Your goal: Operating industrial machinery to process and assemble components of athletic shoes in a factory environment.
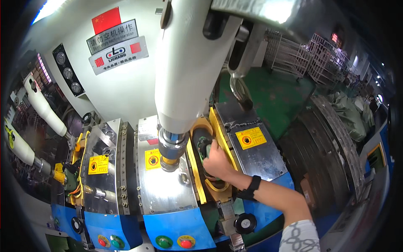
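Note:
My right hand (219, 163) reaches in from the lower right, a black band on its wrist. Its fingers are curled and closed on a dark shoe (203, 145) with some green on it. That shoe lies lengthwise between two upright yellow side plates (223, 133) of a press, over a yellow curved pad (218, 194). My hand and the side plates cover part of the shoe. My left hand is out of the picture.
Close above, a thick white press arm (184, 71) ends in a metal head (172, 147). A green button (163, 241), a red button (186, 242) and a black knob (245, 223) sit in front. Another shoe (72, 178) is in the left station. A curved metal-edged conveyor (323, 143) stands right.

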A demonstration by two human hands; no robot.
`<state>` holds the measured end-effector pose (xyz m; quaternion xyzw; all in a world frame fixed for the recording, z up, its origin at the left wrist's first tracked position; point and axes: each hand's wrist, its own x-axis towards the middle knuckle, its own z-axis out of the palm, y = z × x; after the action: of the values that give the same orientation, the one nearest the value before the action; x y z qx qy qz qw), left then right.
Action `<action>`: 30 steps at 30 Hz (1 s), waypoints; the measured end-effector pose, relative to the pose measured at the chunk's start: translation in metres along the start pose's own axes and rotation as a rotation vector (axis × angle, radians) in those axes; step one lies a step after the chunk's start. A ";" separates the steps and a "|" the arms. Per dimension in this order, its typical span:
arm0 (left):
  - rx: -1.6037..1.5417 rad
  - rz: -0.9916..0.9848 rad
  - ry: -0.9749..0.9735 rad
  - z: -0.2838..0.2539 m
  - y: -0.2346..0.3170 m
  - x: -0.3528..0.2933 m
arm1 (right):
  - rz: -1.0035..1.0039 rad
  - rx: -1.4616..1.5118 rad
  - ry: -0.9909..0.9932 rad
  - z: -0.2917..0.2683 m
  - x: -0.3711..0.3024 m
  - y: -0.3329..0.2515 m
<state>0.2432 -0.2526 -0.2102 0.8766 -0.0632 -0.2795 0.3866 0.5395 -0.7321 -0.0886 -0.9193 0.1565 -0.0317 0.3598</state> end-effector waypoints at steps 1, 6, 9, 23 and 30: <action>0.016 0.006 -0.004 -0.004 0.002 0.000 | 0.001 0.001 0.078 0.003 -0.002 -0.001; 0.003 0.012 0.005 -0.024 0.014 -0.006 | -0.041 -0.009 0.138 0.014 0.001 0.001; -0.042 -0.049 0.026 -0.027 0.016 -0.009 | -0.047 0.019 0.155 0.014 0.003 0.005; -0.080 0.146 0.066 -0.029 0.010 -0.003 | -0.518 -0.116 0.387 -0.019 -0.089 -0.023; -0.116 0.164 0.012 -0.017 -0.001 -0.005 | -1.251 -0.258 -0.440 -0.036 -0.174 -0.009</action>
<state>0.2478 -0.2392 -0.1992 0.8462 -0.1163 -0.2450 0.4586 0.3705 -0.6950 -0.0466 -0.8574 -0.4797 -0.0271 0.1846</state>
